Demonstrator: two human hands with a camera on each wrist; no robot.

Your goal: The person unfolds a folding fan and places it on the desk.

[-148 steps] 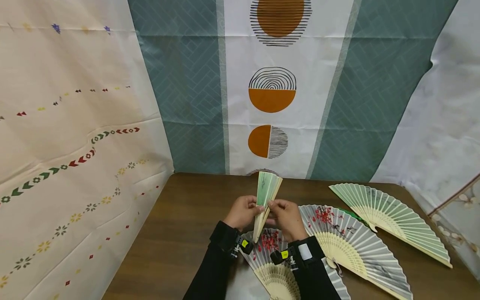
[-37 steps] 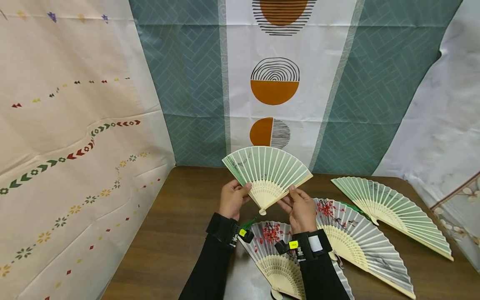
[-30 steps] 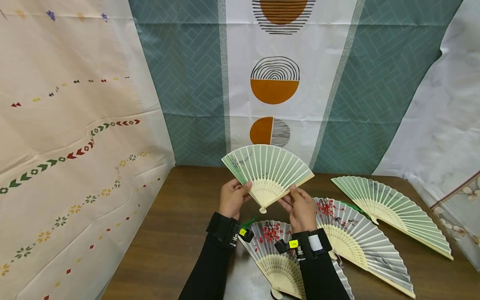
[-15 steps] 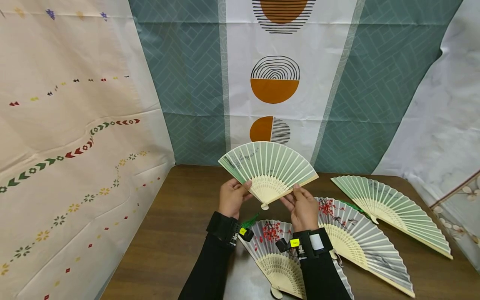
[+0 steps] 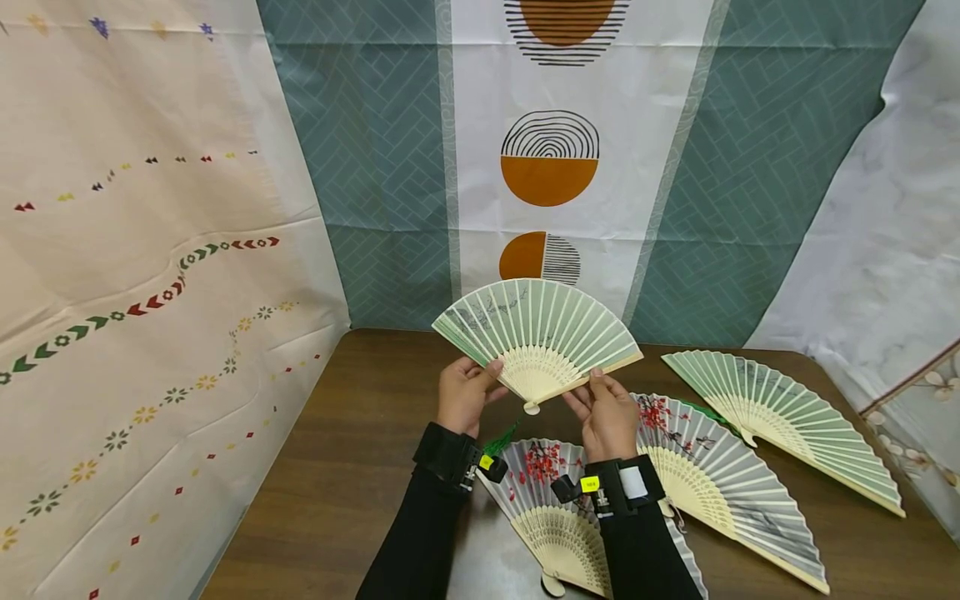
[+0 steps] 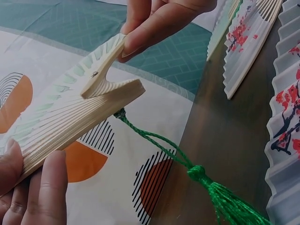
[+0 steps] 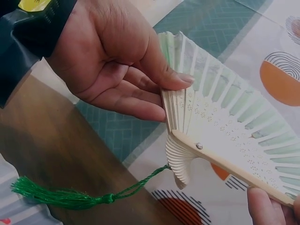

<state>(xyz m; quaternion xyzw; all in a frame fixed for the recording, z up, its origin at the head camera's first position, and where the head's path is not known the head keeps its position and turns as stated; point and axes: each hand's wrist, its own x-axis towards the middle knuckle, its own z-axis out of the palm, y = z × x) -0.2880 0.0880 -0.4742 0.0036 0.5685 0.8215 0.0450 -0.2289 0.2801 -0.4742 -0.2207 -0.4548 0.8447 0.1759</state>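
Observation:
A pale green folding fan is spread wide in the air, its pivot pointing down. My left hand pinches the fan's left side, the thumb in front. The right hand pinches the outer rib on the right side. In the right wrist view my left hand grips a bunch of still-stacked ribs, and the right hand shows at the corner. From the pivot end hangs a green tassel. Below the hands lies a white fan with red blossoms, partly hidden by the right forearm.
On the right of the brown table lie another blossom fan and an open green fan. A patterned curtain hangs behind the table, and a cream cloth covers the left side.
The green fan was narrow and nearly closed at first; my hands have moved apart and spread it. Over the last second it opened slightly wider and rose a little.

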